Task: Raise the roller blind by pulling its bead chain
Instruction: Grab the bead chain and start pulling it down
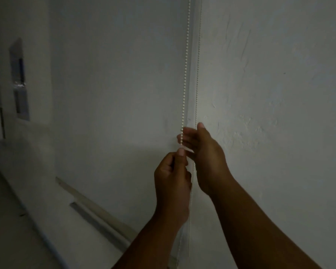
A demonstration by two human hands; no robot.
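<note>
Dim rm, white wall [279, 94], blind [114, 84] down

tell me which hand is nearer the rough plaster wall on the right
Right. The right hand is up against the edge of the rough plaster wall, while the left hand sits lower and further left, closed on the bead chain.

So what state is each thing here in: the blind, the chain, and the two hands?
Pale grey fabric roller blind: lowered, covering the window down to near the sill.
White bead chain: two strands hanging, the left one taut.
Left hand: closed, pinching the chain.
Right hand: above the left, fingers loosely curled around the chain.
</note>
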